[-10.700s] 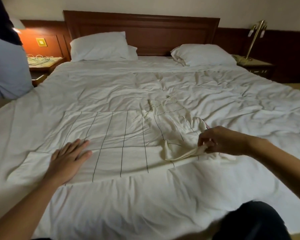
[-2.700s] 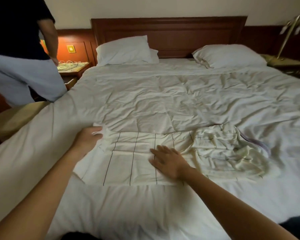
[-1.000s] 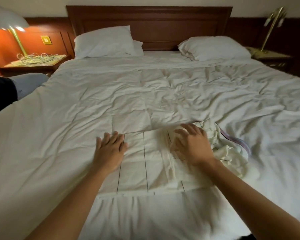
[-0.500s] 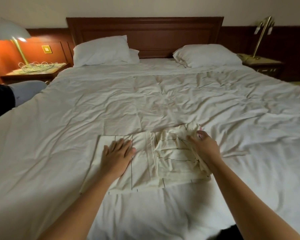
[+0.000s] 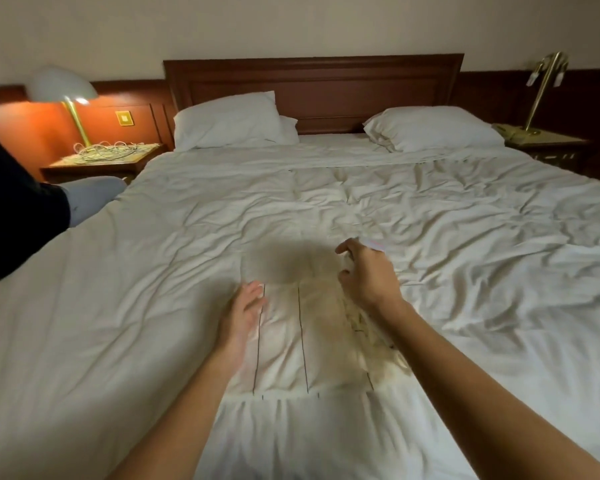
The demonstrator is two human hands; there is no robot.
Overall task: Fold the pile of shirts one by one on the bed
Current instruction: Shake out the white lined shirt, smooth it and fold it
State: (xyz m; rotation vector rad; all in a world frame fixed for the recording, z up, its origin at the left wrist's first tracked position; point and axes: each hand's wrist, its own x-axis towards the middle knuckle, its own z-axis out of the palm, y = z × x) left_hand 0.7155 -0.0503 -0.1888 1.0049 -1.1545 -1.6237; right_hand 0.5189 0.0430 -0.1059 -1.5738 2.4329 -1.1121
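Dim bedroom, rumpled white bed (image 5: 465, 278). Left hand (image 5: 245, 313) flat, fingers straight and together, against left side of shirt (image 5: 291, 344). Right hand (image 5: 368, 271) off the surface, fingers curled, pinching shirt's blurred right part; exact grip unclear. Shirt near foot edge, centre. Seated person (image 5: 18, 202) at left edge, mostly cut off.
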